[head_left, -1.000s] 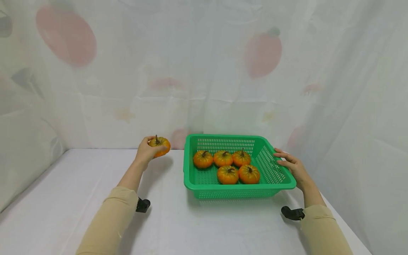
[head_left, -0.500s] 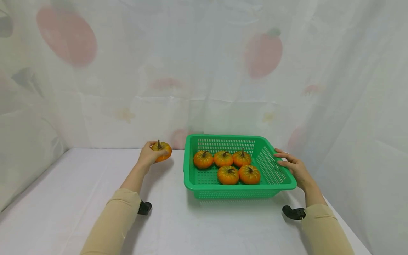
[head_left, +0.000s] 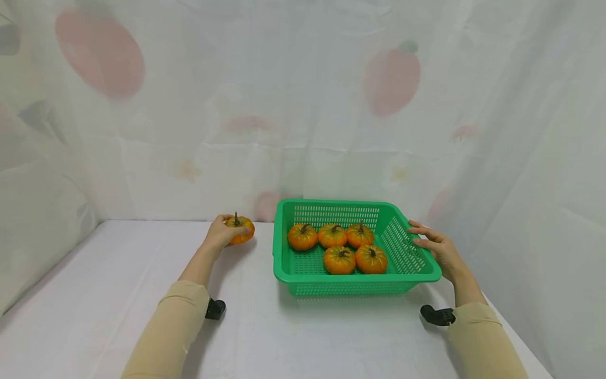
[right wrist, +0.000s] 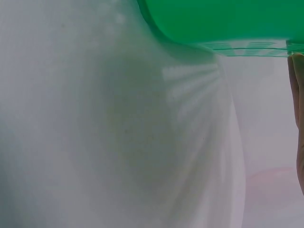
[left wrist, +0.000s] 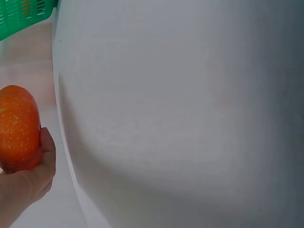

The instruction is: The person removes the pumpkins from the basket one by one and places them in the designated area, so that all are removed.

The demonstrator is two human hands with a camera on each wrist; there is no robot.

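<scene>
Left hand: the left hand [head_left: 220,233] has its fingers curled round the small orange toy pumpkin with brown stem [head_left: 240,229], low over the white table [head_left: 118,295], just left of the green plastic mesh basket [head_left: 326,280].
Pumpkin handling: probably light, hard and smooth; best taken round its ribbed sides, not by the stem.
Right hand: the right hand [head_left: 437,248] has relaxed, nearly straight fingers that touch the basket's right rim.
Basket contents: five similar orange pumpkins [head_left: 338,259].

The left hand [head_left: 220,232] covers the near side of the small pumpkin [head_left: 240,230] it grips; in the left wrist view the frame edge crops both. The basket [right wrist: 223,23] is cut to a green strip in the right wrist view, where only a finger edge [right wrist: 298,118] shows.
</scene>
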